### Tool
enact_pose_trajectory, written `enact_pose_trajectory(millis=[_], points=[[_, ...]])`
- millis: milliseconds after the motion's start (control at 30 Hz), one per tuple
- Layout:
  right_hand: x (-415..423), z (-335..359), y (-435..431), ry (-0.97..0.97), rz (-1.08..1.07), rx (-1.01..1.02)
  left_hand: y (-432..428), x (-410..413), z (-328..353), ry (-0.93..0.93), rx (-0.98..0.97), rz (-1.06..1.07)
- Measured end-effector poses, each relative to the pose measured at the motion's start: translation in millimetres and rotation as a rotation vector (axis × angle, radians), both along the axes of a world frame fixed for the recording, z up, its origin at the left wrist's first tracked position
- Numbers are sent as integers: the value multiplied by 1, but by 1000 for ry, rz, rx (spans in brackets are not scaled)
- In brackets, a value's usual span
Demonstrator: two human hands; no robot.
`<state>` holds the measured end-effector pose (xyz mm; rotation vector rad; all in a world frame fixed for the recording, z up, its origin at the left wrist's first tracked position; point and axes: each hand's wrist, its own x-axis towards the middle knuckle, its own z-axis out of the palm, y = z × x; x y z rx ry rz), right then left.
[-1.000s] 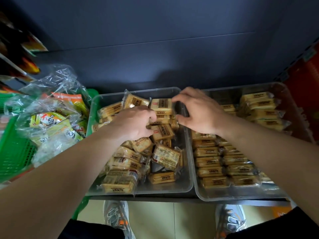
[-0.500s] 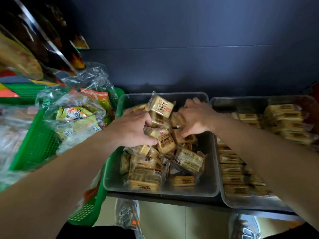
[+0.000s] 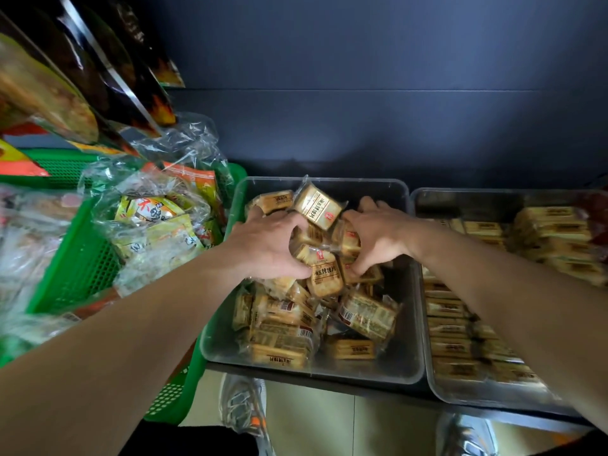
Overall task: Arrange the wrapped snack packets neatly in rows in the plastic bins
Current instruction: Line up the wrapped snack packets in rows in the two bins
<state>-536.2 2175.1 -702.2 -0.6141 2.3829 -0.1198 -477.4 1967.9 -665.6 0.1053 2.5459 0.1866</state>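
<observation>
Yellow plastic-wrapped snack packets (image 3: 324,274) sit bunched between the left hand (image 3: 269,245) and right hand (image 3: 378,235), both curled round them, inside the clear plastic bin (image 3: 403,350)

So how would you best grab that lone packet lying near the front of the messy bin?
Pinch the lone packet across its long sides from above, leaning in from its right: it lies flat, nothing on top, with bare floor of the clear bin on that side.

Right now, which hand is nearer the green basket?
Left. The left hand grips packets at the bin's left side, next to the basket; the right hand grips packets farther right, mid-bin.
</observation>
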Motion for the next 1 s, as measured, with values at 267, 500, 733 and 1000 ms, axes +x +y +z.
enact_pose_trajectory(millis=[267, 500, 733, 1000], points=[[11, -5, 2, -111, -59, -191, -3, 10, -13, -90, 16, 13], [21, -9, 4, -255, 25, -104, -9, 7, 0, -86, 9, -20], [25, 1, 5, -128, 49, -87, -22, 25, 12, -135, -59, 25], [40, 19, 11, -5, 28, -159, -41, 45, 21, -98, 138, 201]])
